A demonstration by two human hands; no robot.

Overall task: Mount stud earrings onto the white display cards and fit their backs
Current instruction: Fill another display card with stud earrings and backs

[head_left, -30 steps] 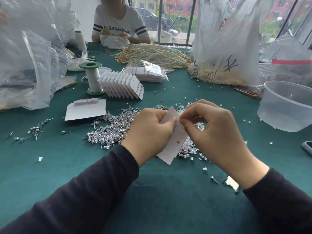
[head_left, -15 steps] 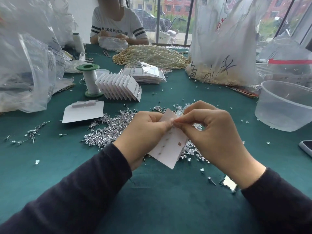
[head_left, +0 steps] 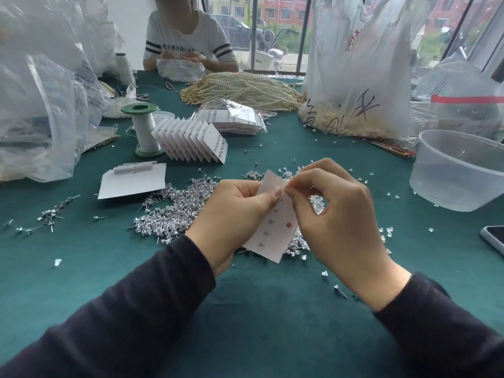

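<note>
**First:** White card (head_left: 275, 236): where was it held?

**Second:** It was held tilted above the middle of the table (head_left: 245, 309), toward the near edge, over a heap of silver studs (head_left: 174, 211). A column of small posts was seen on the side turned to the camera.

**First:** And the hands?

**Second:** The card was gripped by the left hand (head_left: 231, 214), thumb laid on it, fingers curled behind. Its upper part was pinched by the thumb and forefinger of the right hand (head_left: 341, 222). Whether anything small was caught in that pinch could not be told.

**First:** What else was noted?

**Second:** Clear backs (head_left: 387, 230) were scattered right of the heap. A fanned row of filled cards (head_left: 191, 140) was stood just beside a green-topped spool (head_left: 144, 129), left of centre. A plastic tub (head_left: 458, 175) and a phone (head_left: 493, 238) were placed at the right edge.
</note>
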